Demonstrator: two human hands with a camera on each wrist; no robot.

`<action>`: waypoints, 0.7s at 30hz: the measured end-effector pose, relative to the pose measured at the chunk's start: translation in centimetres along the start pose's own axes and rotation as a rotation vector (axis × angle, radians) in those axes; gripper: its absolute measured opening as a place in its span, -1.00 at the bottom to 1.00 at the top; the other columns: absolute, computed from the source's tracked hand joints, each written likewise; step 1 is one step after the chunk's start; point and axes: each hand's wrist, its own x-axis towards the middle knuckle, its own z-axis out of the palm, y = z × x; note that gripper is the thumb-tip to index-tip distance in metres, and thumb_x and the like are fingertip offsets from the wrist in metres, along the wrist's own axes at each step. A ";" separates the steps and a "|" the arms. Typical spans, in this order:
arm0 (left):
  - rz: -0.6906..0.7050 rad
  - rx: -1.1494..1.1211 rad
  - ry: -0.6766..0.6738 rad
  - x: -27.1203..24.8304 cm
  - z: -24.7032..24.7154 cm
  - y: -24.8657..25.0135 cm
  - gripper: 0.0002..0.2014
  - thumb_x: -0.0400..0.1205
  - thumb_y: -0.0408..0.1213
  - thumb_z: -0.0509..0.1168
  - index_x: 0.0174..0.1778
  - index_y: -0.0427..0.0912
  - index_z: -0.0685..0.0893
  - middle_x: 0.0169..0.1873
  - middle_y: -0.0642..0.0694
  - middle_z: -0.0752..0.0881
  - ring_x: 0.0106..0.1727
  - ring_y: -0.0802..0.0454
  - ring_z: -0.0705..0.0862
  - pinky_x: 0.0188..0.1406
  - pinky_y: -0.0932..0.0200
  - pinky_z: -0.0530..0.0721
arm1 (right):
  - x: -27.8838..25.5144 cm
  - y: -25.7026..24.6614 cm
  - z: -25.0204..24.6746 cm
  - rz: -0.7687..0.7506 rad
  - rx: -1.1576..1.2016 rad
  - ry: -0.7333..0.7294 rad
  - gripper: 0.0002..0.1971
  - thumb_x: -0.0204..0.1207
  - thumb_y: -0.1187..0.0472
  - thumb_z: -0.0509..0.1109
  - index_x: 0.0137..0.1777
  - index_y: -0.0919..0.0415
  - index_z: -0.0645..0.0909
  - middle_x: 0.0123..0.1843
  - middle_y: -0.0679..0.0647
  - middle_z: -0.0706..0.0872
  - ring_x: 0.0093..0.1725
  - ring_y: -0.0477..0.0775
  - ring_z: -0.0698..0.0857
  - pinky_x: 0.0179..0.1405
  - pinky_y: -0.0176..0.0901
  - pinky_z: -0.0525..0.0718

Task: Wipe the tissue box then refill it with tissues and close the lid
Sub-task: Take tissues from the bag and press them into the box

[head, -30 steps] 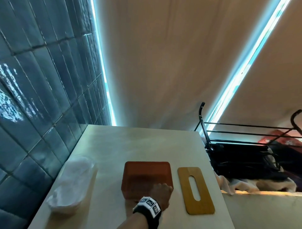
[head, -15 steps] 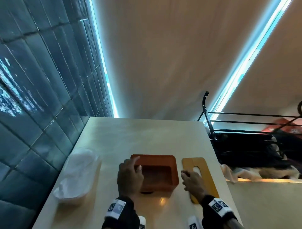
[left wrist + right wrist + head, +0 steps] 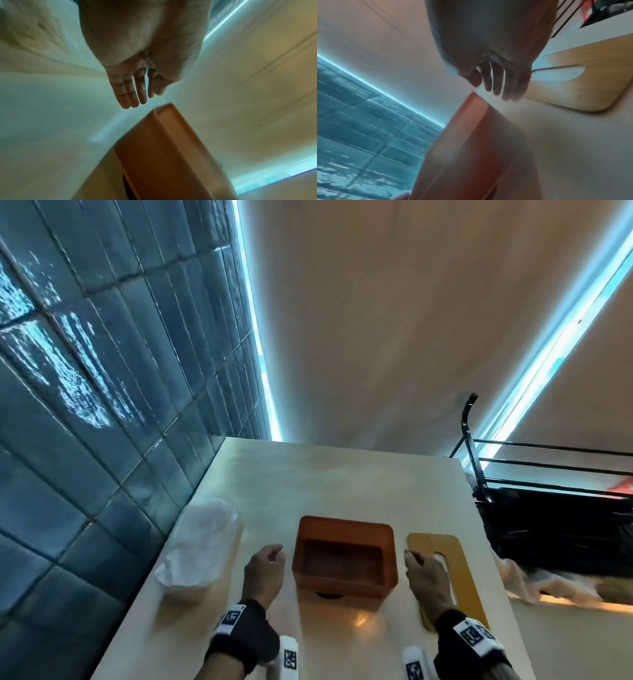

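Two hands flank the open tissue box (image 3: pixel 345 556), neither touching it. The left hand (image 3: pixel 263 573) hovers just beside the box's left wall; the left wrist view shows its fingers (image 3: pixel 130 93) straight, close together and holding nothing. The right hand (image 3: pixel 426 580) sits over the near end of the wooden lid (image 3: pixel 445 573), which lies flat on the counter (image 3: pixel 342 474) just right of the box. Its fingers (image 3: pixel 503 83) hang loosely extended and grip nothing, though whether they brush the lid I cannot tell.

The box stands upright near the counter's front edge, mouth up, its inside bare of tissues. I judge the step in hand to be the refill.

To do it well, reach the left hand across to the bagged tissues (image 3: pixel 197 549) lying left of the box by the tiled wall (image 3: pixel 85 405). Lift the stack whole, with fingers under it and thumb on top, so the sheets stay squared. Steady the box wall with the right hand and lower the stack level, long side along the box's long side. Leave the top sheet loose, ready to thread through the lid's slot. A bent stack would probably jam against the walls.
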 end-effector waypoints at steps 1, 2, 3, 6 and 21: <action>0.011 -0.017 0.043 -0.2 -1.3 -0.2 -0.73 0.69 -0.32 0.29 0.30 -0.20 0.70 0.25 -0.19 0.76 0.27 -0.15 0.69 0.31 0.04 0.62 | -0.3 -0.9 -0.1 -0.068 0.010 0.078 -0.75 0.69 0.25 0.26 -0.18 0.11 0.70 -0.25 0.07 0.73 -0.20 0.15 0.67 -0.13 0.16 0.68; 0.018 -0.024 0.090 -0.4 -2.9 -0.4 -0.73 0.68 -0.34 0.30 0.28 -0.19 0.71 0.22 -0.18 0.77 0.25 -0.14 0.69 0.28 0.04 0.62 | -0.8 -2.2 0.3 -0.145 0.032 0.118 -0.81 0.68 0.25 0.29 -0.06 0.11 0.73 -0.20 0.03 0.75 -0.18 0.12 0.69 -0.10 0.13 0.68; 0.027 -0.030 0.138 -0.5 -4.6 -0.9 -0.74 0.66 -0.38 0.31 0.26 -0.20 0.72 0.18 -0.18 0.78 0.22 -0.13 0.70 0.23 0.06 0.62 | -1.6 -3.9 1.2 -0.229 0.047 0.100 -0.84 0.67 0.25 0.32 0.01 0.09 0.74 -0.18 0.01 0.77 -0.18 0.07 0.71 -0.13 0.06 0.69; -0.022 -0.050 0.220 0.7 -9.6 -3.0 -0.70 0.58 -0.53 0.30 0.20 -0.26 0.74 0.10 -0.19 0.80 0.17 -0.13 0.71 0.19 0.09 0.61 | -4.3 -9.2 6.5 -0.376 0.090 -0.237 -0.86 0.65 0.28 0.36 0.02 0.09 0.75 -0.23 0.01 0.79 -0.31 -0.05 0.72 -0.31 -0.21 0.65; -0.079 0.089 0.010 10.0 -15.8 -11.5 -0.80 0.59 -0.48 0.27 -0.04 -0.30 0.82 0.05 -0.31 0.83 0.14 -0.24 0.75 0.21 -0.02 0.70 | -6.4 -18.2 29.6 -0.113 -0.312 -0.615 -0.67 0.45 0.33 0.31 -0.49 0.26 0.30 -0.43 0.10 0.42 -0.40 0.10 0.44 -0.54 -0.16 0.32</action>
